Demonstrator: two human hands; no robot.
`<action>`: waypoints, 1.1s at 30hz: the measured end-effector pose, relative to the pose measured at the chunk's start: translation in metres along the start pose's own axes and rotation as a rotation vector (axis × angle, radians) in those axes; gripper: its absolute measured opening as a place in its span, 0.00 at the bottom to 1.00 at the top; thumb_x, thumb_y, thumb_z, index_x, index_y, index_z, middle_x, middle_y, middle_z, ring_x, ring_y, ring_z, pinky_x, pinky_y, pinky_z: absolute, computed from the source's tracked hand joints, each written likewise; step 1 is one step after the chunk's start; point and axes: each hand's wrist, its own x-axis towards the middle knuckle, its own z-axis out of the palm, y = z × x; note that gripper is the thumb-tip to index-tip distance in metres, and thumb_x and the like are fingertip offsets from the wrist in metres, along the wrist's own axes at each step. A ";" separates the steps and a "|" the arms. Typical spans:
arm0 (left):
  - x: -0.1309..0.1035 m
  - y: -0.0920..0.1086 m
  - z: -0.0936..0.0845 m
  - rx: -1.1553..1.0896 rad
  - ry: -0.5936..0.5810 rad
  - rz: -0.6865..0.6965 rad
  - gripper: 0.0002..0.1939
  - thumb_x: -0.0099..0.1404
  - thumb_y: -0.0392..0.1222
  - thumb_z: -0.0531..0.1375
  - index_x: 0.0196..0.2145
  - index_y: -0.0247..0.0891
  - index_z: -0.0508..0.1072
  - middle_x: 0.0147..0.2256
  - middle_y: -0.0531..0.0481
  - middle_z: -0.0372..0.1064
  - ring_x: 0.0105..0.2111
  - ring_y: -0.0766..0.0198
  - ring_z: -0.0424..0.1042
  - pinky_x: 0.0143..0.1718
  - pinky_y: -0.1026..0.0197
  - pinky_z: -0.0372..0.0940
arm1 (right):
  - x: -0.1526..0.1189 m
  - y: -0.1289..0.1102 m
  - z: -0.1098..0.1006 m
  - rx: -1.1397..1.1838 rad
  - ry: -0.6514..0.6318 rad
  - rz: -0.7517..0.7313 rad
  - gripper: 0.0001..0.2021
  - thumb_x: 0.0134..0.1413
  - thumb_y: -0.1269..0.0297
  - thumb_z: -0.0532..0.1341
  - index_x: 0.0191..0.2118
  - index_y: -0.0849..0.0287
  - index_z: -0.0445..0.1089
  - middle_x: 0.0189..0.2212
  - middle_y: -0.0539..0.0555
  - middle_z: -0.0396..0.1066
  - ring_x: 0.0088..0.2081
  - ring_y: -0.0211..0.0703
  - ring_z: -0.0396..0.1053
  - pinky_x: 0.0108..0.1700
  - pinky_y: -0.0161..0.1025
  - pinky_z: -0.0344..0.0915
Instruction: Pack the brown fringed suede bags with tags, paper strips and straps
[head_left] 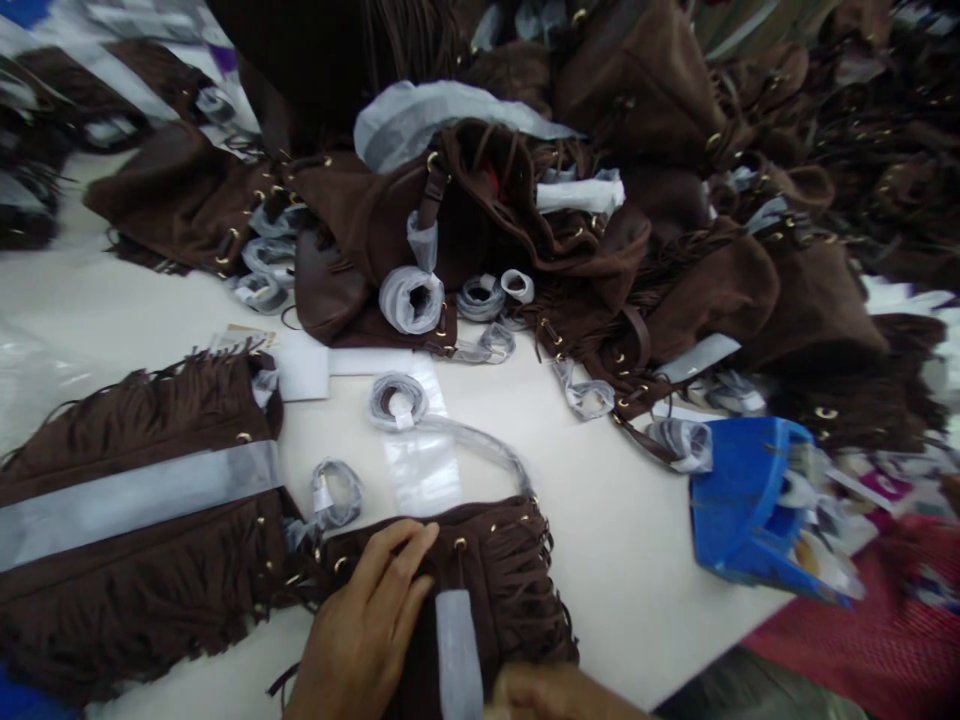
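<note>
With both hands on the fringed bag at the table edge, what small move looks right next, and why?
Probably smooth the fringed bag flat: the left hand presses flat on its top edge, the right hand touches its lower part, and its wrapped strap lies loose on the table.

Table: we see a pale cream top (637,520) spreading away from the hands.
Far side: a heap of brown fringed bags (600,200) beyond the hands.
Right of the hands: a blue box (739,500), then a red cloth (885,640).
Light: even, soft, with blur toward the edges.
</note>
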 end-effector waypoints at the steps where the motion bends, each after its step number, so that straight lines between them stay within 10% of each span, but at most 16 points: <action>1: -0.003 -0.001 -0.007 0.097 0.026 -0.017 0.20 0.73 0.44 0.49 0.60 0.39 0.63 0.54 0.43 0.69 0.47 0.61 0.75 0.41 0.64 0.73 | -0.007 -0.012 -0.013 -0.155 -0.027 -0.012 0.25 0.54 0.37 0.59 0.30 0.58 0.70 0.23 0.50 0.66 0.25 0.37 0.61 0.27 0.34 0.53; 6: -0.007 0.001 -0.021 0.412 -0.046 -0.125 0.17 0.73 0.43 0.49 0.56 0.35 0.65 0.48 0.43 0.71 0.24 0.67 0.74 0.18 0.65 0.65 | 0.017 -0.072 -0.056 -0.822 0.477 -0.499 0.11 0.66 0.61 0.55 0.48 0.56 0.70 0.41 0.56 0.74 0.43 0.46 0.70 0.45 0.40 0.63; 9: -0.004 0.002 -0.017 0.420 -0.133 -0.170 0.09 0.70 0.37 0.55 0.47 0.38 0.69 0.42 0.48 0.70 0.25 0.67 0.73 0.20 0.66 0.64 | 0.065 -0.091 -0.060 -0.978 0.251 -0.596 0.11 0.65 0.66 0.54 0.48 0.58 0.71 0.42 0.57 0.75 0.46 0.46 0.71 0.48 0.40 0.64; 16: -0.025 -0.008 -0.003 0.395 0.085 0.021 0.05 0.72 0.37 0.53 0.41 0.39 0.69 0.42 0.47 0.72 0.32 0.69 0.75 0.30 0.69 0.66 | 0.128 -0.113 -0.059 -0.755 -0.390 -0.067 0.10 0.62 0.65 0.55 0.40 0.61 0.73 0.27 0.47 0.72 0.26 0.33 0.69 0.30 0.29 0.63; 20: -0.033 -0.013 -0.003 0.384 0.110 0.042 0.07 0.72 0.37 0.53 0.45 0.39 0.70 0.41 0.46 0.73 0.32 0.69 0.75 0.30 0.71 0.65 | 0.147 -0.124 -0.052 -0.831 -0.616 -0.036 0.08 0.59 0.69 0.58 0.42 0.64 0.72 0.25 0.45 0.68 0.24 0.32 0.67 0.30 0.29 0.63; 27: -0.032 -0.017 -0.002 0.259 0.141 0.108 0.13 0.68 0.29 0.55 0.43 0.45 0.73 0.39 0.50 0.75 0.34 0.69 0.76 0.33 0.70 0.66 | 0.171 -0.131 -0.041 -1.105 -0.840 -0.281 0.09 0.56 0.72 0.56 0.27 0.63 0.69 0.18 0.48 0.67 0.24 0.37 0.66 0.24 0.33 0.56; 33: -0.023 -0.021 -0.007 0.150 0.122 0.286 0.16 0.66 0.25 0.51 0.41 0.38 0.76 0.36 0.53 0.80 0.38 0.69 0.77 0.43 0.68 0.67 | 0.180 -0.115 -0.042 -0.765 -0.760 -0.161 0.06 0.58 0.72 0.54 0.32 0.62 0.66 0.22 0.47 0.68 0.26 0.37 0.71 0.27 0.31 0.65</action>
